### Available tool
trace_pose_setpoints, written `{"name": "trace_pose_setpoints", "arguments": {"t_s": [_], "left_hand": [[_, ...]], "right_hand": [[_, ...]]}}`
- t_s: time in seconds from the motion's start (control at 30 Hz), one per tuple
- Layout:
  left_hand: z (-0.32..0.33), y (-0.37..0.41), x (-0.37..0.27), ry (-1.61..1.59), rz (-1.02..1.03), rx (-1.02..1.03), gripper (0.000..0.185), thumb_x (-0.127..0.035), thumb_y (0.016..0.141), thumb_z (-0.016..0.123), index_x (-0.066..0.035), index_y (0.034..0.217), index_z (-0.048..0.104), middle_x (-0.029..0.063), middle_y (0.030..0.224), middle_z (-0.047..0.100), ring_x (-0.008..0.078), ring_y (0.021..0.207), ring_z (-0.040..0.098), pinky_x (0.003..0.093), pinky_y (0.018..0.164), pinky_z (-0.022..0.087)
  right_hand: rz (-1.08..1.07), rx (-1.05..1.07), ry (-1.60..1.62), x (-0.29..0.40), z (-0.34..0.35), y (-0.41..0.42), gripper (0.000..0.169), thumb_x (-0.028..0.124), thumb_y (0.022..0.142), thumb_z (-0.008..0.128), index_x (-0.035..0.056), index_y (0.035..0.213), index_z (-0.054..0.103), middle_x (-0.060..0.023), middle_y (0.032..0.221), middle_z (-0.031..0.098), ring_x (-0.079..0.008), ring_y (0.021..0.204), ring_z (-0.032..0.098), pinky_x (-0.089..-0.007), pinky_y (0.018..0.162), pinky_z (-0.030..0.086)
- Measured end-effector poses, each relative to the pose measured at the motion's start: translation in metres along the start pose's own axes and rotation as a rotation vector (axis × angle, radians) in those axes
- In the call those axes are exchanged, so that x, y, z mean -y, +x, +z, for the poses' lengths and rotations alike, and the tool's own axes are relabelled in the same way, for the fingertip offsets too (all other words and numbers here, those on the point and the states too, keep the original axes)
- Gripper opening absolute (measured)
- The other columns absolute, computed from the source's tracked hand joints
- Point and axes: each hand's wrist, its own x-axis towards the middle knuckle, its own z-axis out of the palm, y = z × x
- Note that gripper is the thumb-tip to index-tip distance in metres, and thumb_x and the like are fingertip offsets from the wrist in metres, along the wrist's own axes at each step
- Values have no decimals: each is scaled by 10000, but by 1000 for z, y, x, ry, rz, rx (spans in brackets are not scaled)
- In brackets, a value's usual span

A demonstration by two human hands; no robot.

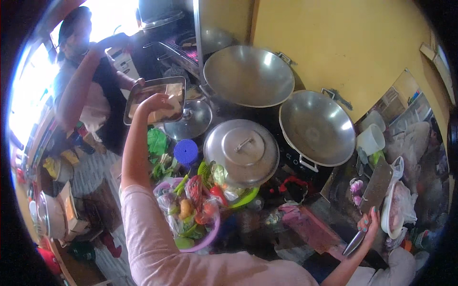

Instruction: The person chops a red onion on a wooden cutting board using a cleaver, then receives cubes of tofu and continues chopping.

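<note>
My left hand [156, 102] reaches into a rectangular metal tray [126, 113] at the upper left, its fingers on a pale block [174, 103] of what looks like tofu. More light-coloured flat pieces lie in that tray, and another person's hand [140, 82] grips its far edge. At the lower right, my right hand [369, 226] holds a cleaver [376, 184] by its metal handle, the broad blade pointing up and away from me. Beside the blade lie purple-skinned onions or garlic bulbs [356, 186]. Raw-looking meat in plastic fills a white dish [385, 214] right of the cleaver.
Two large woks [248, 77] [316, 125] and a lidded pot [247, 146] stand ahead. A glass lid [195, 123] lies near the tray. Closer are a pink basket [214, 232] of vegetables, a green basket [247, 200] and a pink board [311, 225]. A person [96, 78] stands left.
</note>
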Motion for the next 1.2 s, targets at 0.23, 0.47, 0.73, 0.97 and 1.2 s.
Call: {"name": "trace_pose_setpoints", "arguments": {"t_s": [0.23, 0.47, 0.73, 0.97, 1.2], "left_hand": [[3, 22, -13, 350, 126, 116, 558, -468, 629, 678, -21, 956, 602, 147, 890, 612, 224, 788, 593, 326, 679, 454], [62, 97, 64, -117, -222, -97, 334, -285, 705, 661, -19, 904, 625, 85, 813, 628, 190, 670, 599, 270, 559, 479], [72, 63, 56, 145, -37, -409, 322, -313, 736, 625, -25, 882, 628, 95, 828, 629, 196, 704, 599, 285, 605, 484], [57, 31, -29, 169, 148, -820, 324, -337, 763, 593, -30, 863, 630, 104, 840, 630, 201, 734, 599, 299, 646, 488], [107, -2, -230, 399, 602, -934, 349, -256, 723, 636, -18, 971, 572, 120, 915, 609, 245, 798, 582, 332, 737, 464]], "right_hand": [[-2, -55, 46, -1, 0, -11, 165, 307, 879, 451, 160, 806, 464, 32, 458, 363, -64, 273, 299, -221, 283, 257], [27, -172, 95, -4, -10, -29, 202, 314, 859, 479, 161, 741, 421, 30, 464, 353, -63, 293, 289, -224, 313, 261], [-7, -194, 94, 1, -62, -48, 215, 315, 866, 453, 138, 761, 390, 6, 494, 376, -96, 313, 336, -253, 329, 310], [-80, -288, 164, -3, -129, -57, 215, 309, 861, 467, 126, 769, 400, 2, 505, 380, -84, 320, 326, -254, 350, 326], [10, -284, 231, 3, -201, -44, 164, 256, 835, 525, 120, 872, 441, -6, 503, 382, -89, 329, 322, -224, 346, 294]]}}
